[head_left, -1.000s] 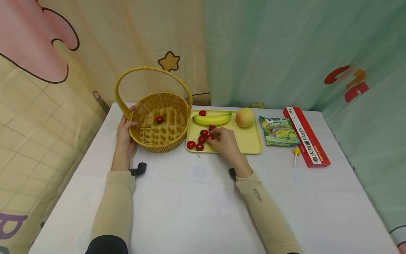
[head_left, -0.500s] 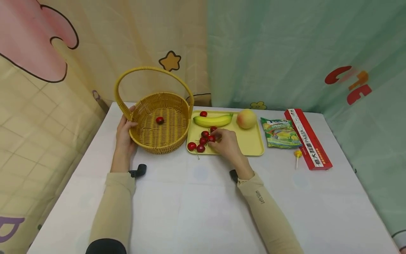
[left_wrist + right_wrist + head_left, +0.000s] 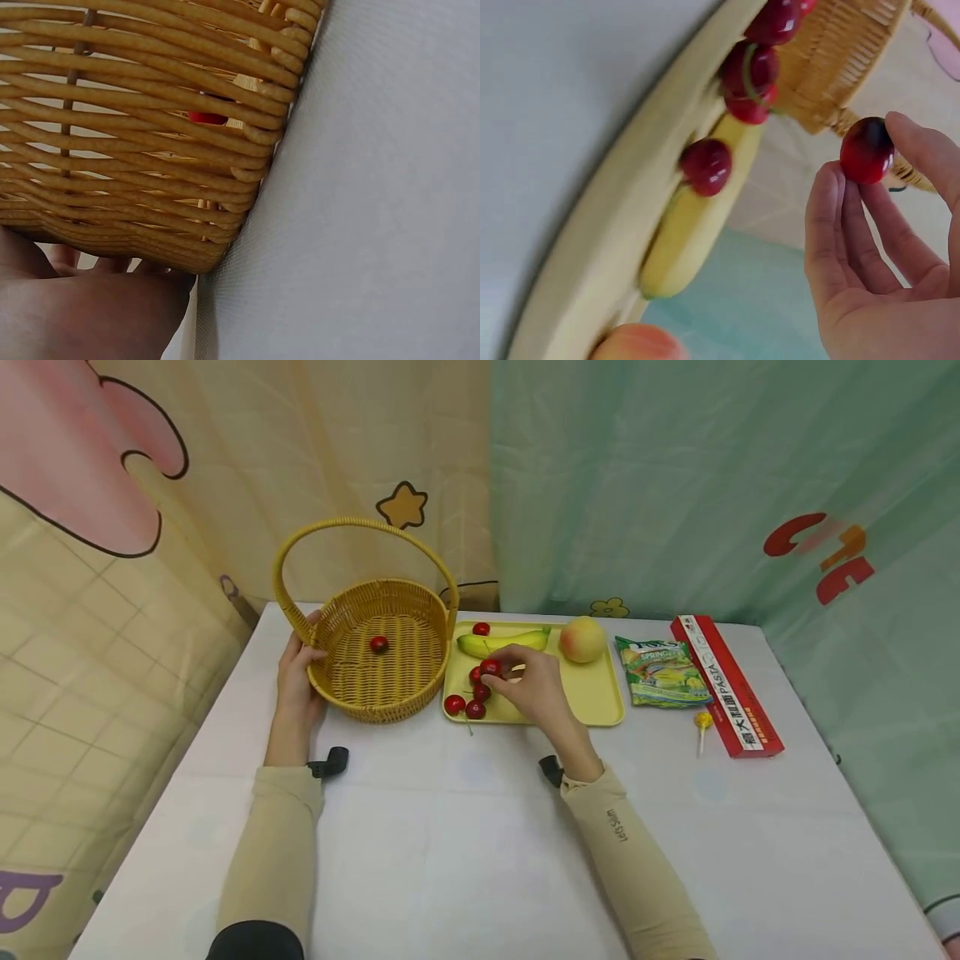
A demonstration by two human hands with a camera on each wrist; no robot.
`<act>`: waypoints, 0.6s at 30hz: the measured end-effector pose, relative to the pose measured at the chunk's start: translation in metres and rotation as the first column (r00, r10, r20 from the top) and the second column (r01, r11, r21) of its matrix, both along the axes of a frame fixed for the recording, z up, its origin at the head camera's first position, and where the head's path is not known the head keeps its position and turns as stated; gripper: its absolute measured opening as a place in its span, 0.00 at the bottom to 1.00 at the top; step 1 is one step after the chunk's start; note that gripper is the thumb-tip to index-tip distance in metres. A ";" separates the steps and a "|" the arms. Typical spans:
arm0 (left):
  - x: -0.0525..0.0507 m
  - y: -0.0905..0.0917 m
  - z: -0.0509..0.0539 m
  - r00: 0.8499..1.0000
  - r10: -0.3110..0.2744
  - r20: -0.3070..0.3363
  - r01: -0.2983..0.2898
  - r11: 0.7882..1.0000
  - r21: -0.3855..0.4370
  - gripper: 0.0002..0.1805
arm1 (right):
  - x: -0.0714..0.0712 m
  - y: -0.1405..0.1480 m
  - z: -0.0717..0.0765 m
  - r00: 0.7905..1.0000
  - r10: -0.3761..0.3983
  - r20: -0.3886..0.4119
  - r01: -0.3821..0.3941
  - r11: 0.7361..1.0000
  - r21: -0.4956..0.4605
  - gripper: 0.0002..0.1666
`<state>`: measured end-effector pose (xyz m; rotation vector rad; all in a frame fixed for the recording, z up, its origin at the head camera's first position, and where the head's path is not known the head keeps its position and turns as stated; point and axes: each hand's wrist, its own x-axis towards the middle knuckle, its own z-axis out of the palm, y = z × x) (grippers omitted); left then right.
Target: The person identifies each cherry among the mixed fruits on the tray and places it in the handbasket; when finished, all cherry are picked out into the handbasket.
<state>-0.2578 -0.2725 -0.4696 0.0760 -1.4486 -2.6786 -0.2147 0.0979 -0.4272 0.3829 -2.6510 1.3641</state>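
Note:
A yellow wicker basket (image 3: 378, 693) with a tall handle stands at the left, one cherry (image 3: 379, 644) lying inside. My left hand (image 3: 296, 685) grips its left side; in the left wrist view that hand (image 3: 90, 311) is against the woven wall (image 3: 135, 127). Between thumb and fingertips my right hand (image 3: 536, 689) pinches a dark red cherry (image 3: 491, 667), raised above the yellow tray (image 3: 592, 702). The right wrist view shows this cherry (image 3: 868, 150) in the hand (image 3: 889, 277), clear of the others. Several cherries (image 3: 476, 709) lie at the tray's left, near a banana (image 3: 517, 640).
A peach (image 3: 582, 639) sits on the tray's right part. Right of the tray are a green snack bag (image 3: 663, 672), a lollipop (image 3: 702, 720) and a long red pasta box (image 3: 727, 685). Curtains (image 3: 637, 485) hang behind the white table (image 3: 450, 860).
My right hand has lifted a cherry from the group on the tray and moved it slightly up and left. My left hand still grips the basket, which has not visibly moved.

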 end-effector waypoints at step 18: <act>0.001 0.001 0.002 1.000 0.008 0.011 -0.008 1.000 0.012 0.36 | -0.017 -0.069 0.036 0.969 0.215 -0.122 -0.212 0.977 0.037 0.18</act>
